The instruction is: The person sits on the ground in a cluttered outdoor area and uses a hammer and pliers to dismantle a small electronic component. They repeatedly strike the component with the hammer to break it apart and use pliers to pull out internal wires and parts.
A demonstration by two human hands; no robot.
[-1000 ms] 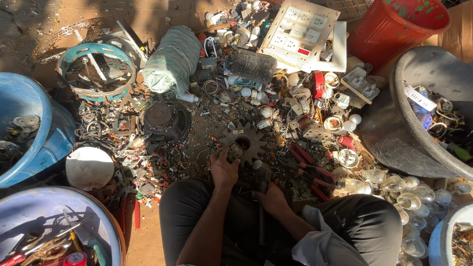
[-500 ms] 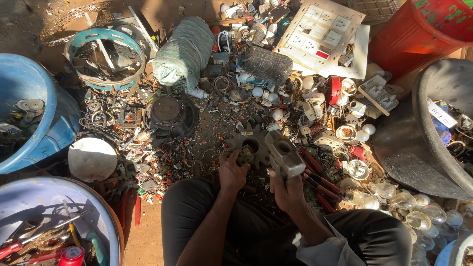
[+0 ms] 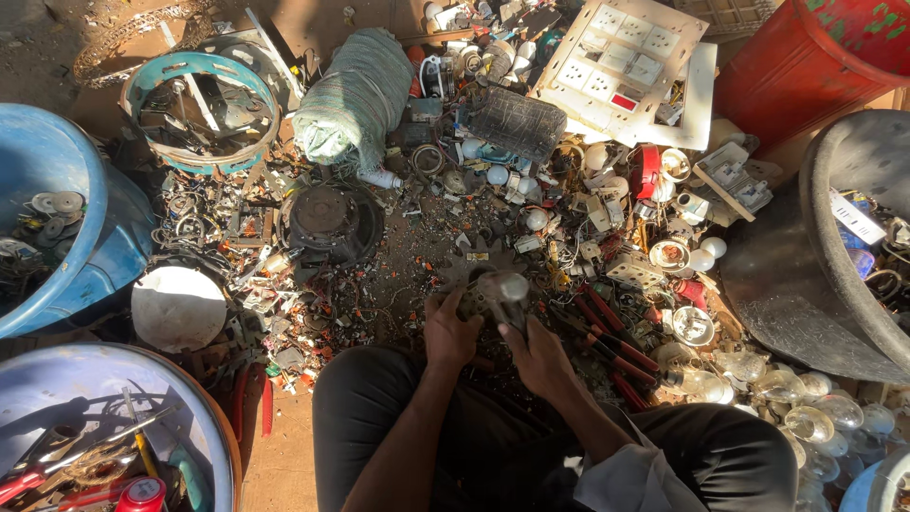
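Your left hand (image 3: 449, 334) clenched the toothed metal part (image 3: 471, 267); your right hand (image 3: 533, 353) gripped a hammer (image 3: 508, 292) against it, mid-strike, needing steady aim.

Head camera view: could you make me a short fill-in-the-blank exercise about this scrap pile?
1. The left hand grips a toothed metal ____.
2. The right hand holds a ____ with its head raised.
3. The barrel at top right is coloured ____.

Missing words: gear; hammer; red
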